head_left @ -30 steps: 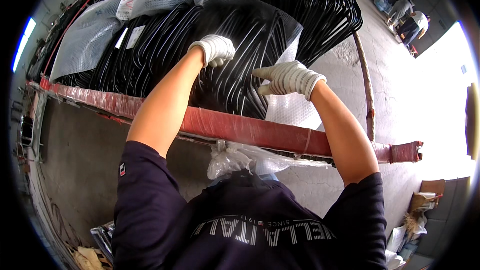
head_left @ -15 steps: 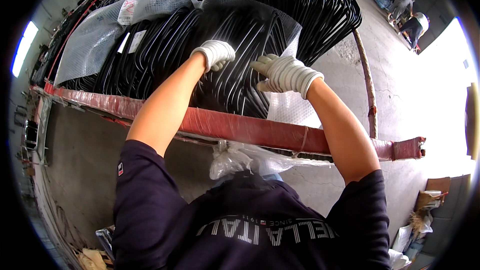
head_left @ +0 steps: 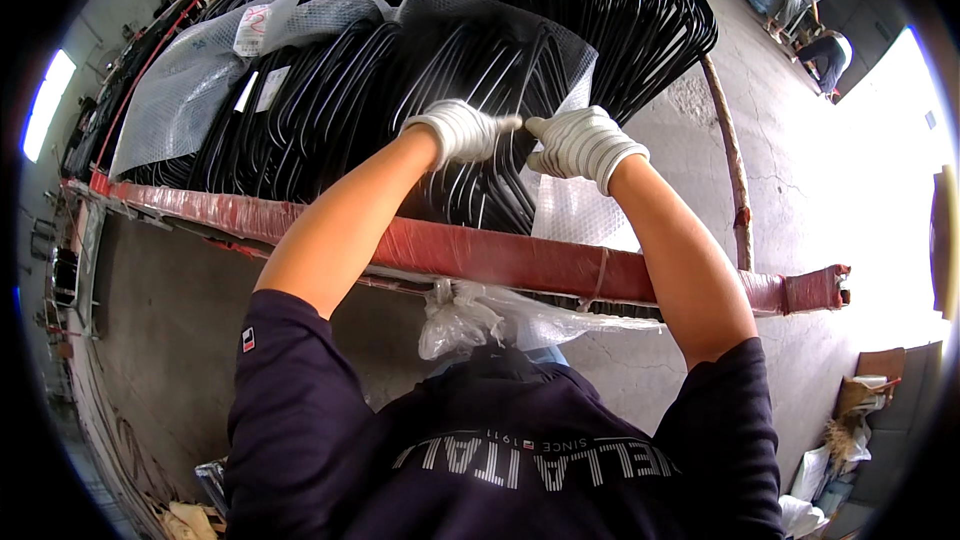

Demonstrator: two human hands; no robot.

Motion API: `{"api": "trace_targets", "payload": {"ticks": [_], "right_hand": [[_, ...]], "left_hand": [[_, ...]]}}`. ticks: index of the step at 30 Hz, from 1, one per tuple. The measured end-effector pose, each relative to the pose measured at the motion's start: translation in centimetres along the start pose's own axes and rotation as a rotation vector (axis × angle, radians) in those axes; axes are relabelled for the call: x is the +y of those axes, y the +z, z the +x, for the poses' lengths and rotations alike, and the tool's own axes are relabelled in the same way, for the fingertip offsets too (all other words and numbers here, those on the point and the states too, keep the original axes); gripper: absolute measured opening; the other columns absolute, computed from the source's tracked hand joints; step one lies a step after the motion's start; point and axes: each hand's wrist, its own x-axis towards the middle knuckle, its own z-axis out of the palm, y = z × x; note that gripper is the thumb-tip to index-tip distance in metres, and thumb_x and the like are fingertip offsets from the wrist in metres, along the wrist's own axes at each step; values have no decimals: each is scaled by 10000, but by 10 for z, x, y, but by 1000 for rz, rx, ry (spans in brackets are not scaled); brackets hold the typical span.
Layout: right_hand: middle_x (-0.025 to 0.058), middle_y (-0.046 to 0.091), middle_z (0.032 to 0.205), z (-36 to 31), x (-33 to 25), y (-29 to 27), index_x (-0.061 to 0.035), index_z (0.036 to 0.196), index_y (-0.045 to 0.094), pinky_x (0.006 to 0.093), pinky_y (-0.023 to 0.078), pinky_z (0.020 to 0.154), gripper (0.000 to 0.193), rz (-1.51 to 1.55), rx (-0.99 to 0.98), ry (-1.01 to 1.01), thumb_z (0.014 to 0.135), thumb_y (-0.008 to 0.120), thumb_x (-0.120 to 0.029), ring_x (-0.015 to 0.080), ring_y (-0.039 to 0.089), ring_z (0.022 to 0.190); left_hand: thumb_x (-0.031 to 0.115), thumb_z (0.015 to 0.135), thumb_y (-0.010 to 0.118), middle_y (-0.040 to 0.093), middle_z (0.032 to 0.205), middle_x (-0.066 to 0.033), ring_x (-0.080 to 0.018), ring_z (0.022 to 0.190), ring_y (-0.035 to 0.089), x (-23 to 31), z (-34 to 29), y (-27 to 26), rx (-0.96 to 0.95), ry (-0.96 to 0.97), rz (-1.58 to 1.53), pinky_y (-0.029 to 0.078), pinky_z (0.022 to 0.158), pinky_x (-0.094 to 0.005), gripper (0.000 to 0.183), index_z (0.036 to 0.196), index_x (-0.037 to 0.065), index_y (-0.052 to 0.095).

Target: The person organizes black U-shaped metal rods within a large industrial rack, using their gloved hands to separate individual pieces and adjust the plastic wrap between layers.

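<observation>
A wide row of bent black tubes (head_left: 335, 105), packed side by side, rests on a rack in front of me. My left hand (head_left: 462, 132), in a white ribbed glove, is closed over the near tubes with its thumb stretched to the right. Just to its right, my right hand (head_left: 583, 142), gloved alike, has its fingers curled at the tubes by the row's right end. The fingertips almost meet, with a narrow gap between. Both palms and most fingers are hidden from above. Bubble wrap (head_left: 585, 210) lies under the right end of the tubes.
A red wrapped rail (head_left: 480, 250) runs across the rack's near side. A thin post (head_left: 730, 160) stands at right. More bubble wrap (head_left: 175, 120) covers the left tubes, near a white label (head_left: 271, 88). Clear plastic (head_left: 460, 320) hangs below the rail. Two people (head_left: 828, 58) bend over far right.
My left hand has moved right, toward my right hand. The right hand's spread fingers have curled in, and the gap between the hands has narrowed.
</observation>
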Motion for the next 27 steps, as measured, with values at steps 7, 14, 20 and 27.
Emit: {"api": "trace_targets", "payload": {"ticks": [7, 14, 20, 27], "right_hand": [[123, 646, 823, -3, 2, 2, -112, 1281, 410, 372, 473, 736, 561, 33, -16, 35, 803, 493, -394, 268, 625, 819], [144, 646, 873, -7, 0, -3, -118, 1330, 344, 367, 473, 770, 604, 95, -19, -11, 809, 483, -390, 284, 620, 854], [137, 649, 853, 1, 0, 2, -141, 1370, 276, 379, 478, 745, 646, 65, -43, -1, 810, 486, -385, 274, 626, 835], [126, 610, 703, -12, -7, -9, -149, 1411, 170, 350, 466, 636, 726, 199, -25, -49, 814, 522, -364, 232, 581, 627]], "left_hand": [[455, 893, 347, 606, 821, -90, -151, 655, 546, 5, -6, -13, 130, 7, 53, 428, 686, -310, 449, 1186, 176, 540], [224, 918, 411, 466, 538, -33, -98, 391, 356, -23, 7, -3, -25, 25, -434, 291, 376, -250, 387, 1302, 271, 433], [425, 902, 406, 438, 488, -34, -117, 381, 362, -32, 5, -14, -38, -190, -254, 290, 368, -255, 357, 1076, 168, 583], [605, 850, 378, 473, 463, -79, -139, 342, 392, -42, -6, -22, 180, -182, -406, 310, 355, -294, 675, 594, 15, 582]]}}
